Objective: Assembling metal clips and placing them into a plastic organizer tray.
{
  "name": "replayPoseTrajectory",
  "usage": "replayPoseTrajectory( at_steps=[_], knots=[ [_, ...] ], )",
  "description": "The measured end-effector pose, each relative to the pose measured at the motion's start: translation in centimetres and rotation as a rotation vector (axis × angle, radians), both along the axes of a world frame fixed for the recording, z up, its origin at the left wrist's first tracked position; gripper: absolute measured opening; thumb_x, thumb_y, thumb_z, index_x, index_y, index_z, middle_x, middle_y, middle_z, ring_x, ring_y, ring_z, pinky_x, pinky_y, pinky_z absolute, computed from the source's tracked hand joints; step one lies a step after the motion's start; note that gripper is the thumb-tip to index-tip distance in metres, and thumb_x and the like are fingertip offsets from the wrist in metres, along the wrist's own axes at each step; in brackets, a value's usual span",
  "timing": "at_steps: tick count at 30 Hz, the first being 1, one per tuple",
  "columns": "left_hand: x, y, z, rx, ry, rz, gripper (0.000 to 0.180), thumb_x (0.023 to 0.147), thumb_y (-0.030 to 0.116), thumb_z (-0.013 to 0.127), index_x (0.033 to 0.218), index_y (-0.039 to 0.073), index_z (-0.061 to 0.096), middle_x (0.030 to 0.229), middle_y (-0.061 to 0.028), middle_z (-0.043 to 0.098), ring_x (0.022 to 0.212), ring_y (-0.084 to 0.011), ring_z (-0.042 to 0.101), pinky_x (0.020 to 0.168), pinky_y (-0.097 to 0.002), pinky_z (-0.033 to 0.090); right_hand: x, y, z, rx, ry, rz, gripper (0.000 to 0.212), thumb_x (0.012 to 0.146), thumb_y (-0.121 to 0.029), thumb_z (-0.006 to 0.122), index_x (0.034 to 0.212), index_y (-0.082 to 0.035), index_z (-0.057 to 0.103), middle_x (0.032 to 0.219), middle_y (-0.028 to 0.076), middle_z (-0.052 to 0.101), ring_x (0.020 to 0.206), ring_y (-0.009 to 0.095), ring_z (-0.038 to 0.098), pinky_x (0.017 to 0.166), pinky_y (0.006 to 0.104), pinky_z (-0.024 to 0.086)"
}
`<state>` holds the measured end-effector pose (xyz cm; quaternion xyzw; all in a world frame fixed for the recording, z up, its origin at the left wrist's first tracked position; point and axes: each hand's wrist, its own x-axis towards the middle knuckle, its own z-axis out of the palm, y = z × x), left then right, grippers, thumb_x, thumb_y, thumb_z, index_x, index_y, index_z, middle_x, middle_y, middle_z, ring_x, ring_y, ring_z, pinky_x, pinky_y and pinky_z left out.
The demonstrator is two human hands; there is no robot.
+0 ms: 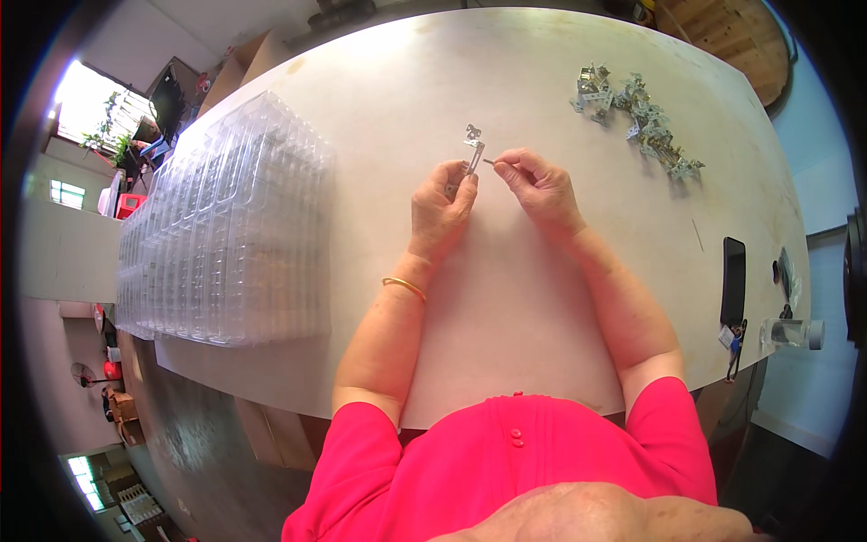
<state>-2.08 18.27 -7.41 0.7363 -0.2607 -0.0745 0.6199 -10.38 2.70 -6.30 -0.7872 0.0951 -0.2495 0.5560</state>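
Over the middle of the table, my left hand is closed on a slim slotted metal bracket, its jointed end pointing away from me. A few inches to the right, my right hand pinches a short, thin dark rod between thumb and fingers. The rod's tip comes close to the bracket's side; I cannot tell whether they touch. My fingers cover the near part of the bracket. A loose heap of similar small metal parts lies at the far right.
Tall stacks of clear plastic trays stand at the left. Along the right side lie a thin needle-like rod, a black phone, keys and a clear bottle. A round wooden top is beyond the far right edge.
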Motion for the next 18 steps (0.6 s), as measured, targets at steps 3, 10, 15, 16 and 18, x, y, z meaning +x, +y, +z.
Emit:
replayPoseTrajectory(
  at_steps=[3, 10, 15, 16, 18],
  knots=[
    [-0.5, -0.35, 0.24, 0.004, -0.128, 0.022, 0.022, 0.09, 0.009, 0.069, 0.109, -0.001, 0.064, 0.085, -0.0016, 0.067, 0.067, -0.0065, 0.059, 0.061, -0.0228, 0.05, -0.12, 0.1, 0.05, -0.056, 0.003, -0.011, 0.009, 0.093, -0.01, 0.067, 0.101, -0.007, 0.068, 0.075, 0.002, 0.064, 0.062, 0.007, 0.05, 0.057, 0.0251, 0.044],
    [-0.49, -0.33, -0.45, 0.03, -0.363, 0.023, 0.024, 0.089, 0.004, 0.068, 0.112, -0.002, 0.062, 0.086, -0.0059, 0.067, 0.07, -0.0099, 0.062, 0.063, -0.0254, 0.052, -0.33, 0.89, 0.14, -0.248, -0.121, 0.025, 0.01, 0.093, -0.008, 0.064, 0.102, -0.005, 0.068, 0.078, 0.01, 0.067, 0.064, 0.013, 0.059, 0.061, 0.0288, 0.048],
    [-0.53, -0.31, -0.39, 0.056, -0.44, 0.02, 0.024, 0.089, 0.003, 0.068, 0.112, -0.002, 0.062, 0.088, -0.0073, 0.067, 0.07, -0.0123, 0.063, 0.063, -0.0264, 0.053, -0.54, 0.81, 0.72, -0.112, 0.031, -0.001, 0.009, 0.092, -0.008, 0.065, 0.1, -0.004, 0.067, 0.072, 0.011, 0.064, 0.06, 0.013, 0.056, 0.06, 0.0283, 0.048],
    [-0.55, -0.34, -0.42, 0.046, -0.465, 0.025, 0.024, 0.089, 0.003, 0.068, 0.112, -0.002, 0.062, 0.088, -0.0076, 0.067, 0.07, -0.0129, 0.063, 0.063, -0.0266, 0.053, -0.52, 0.8, 0.79, -0.112, 0.029, -0.001, 0.009, 0.092, -0.008, 0.065, 0.1, -0.004, 0.067, 0.072, 0.011, 0.064, 0.06, 0.013, 0.056, 0.06, 0.0283, 0.048],
    [-0.74, -0.19, -0.17, 0.057, -0.396, 0.039, 0.023, 0.089, 0.004, 0.068, 0.111, -0.001, 0.063, 0.087, -0.0076, 0.066, 0.07, -0.0132, 0.063, 0.063, -0.0271, 0.053, -0.61, 0.85, 0.94, -0.081, 0.027, 0.086, 0.009, 0.093, -0.008, 0.064, 0.1, -0.004, 0.067, 0.072, 0.008, 0.065, 0.061, 0.011, 0.055, 0.059, 0.0275, 0.047]
  ],
)
